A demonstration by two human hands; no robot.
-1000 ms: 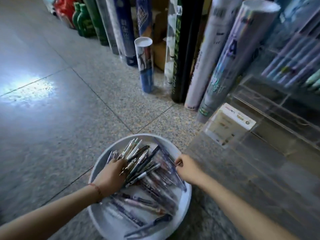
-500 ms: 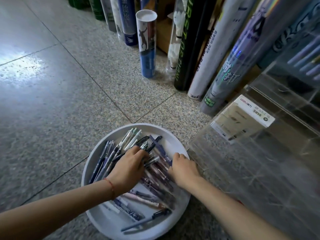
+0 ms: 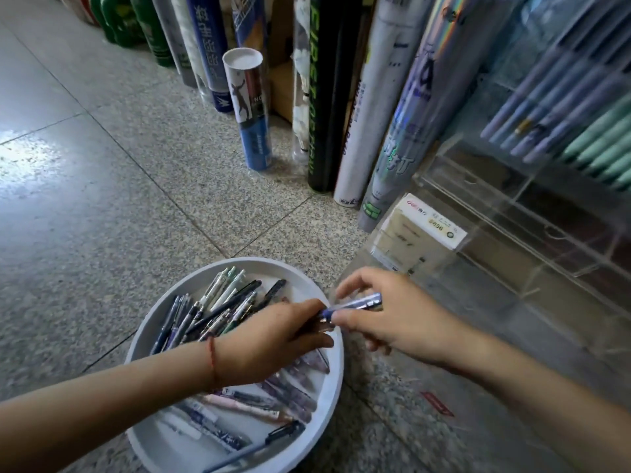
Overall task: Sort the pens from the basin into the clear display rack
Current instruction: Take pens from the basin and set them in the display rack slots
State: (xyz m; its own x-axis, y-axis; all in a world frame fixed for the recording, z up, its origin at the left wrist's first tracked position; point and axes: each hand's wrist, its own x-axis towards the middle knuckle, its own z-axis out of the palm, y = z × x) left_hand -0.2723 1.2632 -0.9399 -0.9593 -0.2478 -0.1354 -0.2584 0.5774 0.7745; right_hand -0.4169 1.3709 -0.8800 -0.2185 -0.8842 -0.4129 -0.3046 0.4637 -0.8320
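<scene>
- The white basin (image 3: 155, 322) sits on the speckled tile floor (image 3: 102, 216), just beside the clear display rack (image 3: 512, 240).
- Loose pens (image 3: 218, 312) lie heaped in the basin, most of them slanting; one dark pen (image 3: 259, 445) lies alone at its near rim.
- The right hand (image 3: 399, 322) is above the basin's right rim with its fingers curled, pinching a blue pen (image 3: 358, 303) that lies roughly level.
- The left hand (image 3: 273, 339) reaches over the basin, and its curled fingertips pinch the dark-blue end of the same pen.
- A red string bracelet (image 3: 212, 363) circles the left wrist.
- The rack's lower compartments hold a white label card (image 3: 430, 227); its upper ones hold rows of lilac pens (image 3: 546, 107) and mint pens (image 3: 604, 145).
- Tall printed tubes (image 3: 251, 107) stand on the floor along the far side.
</scene>
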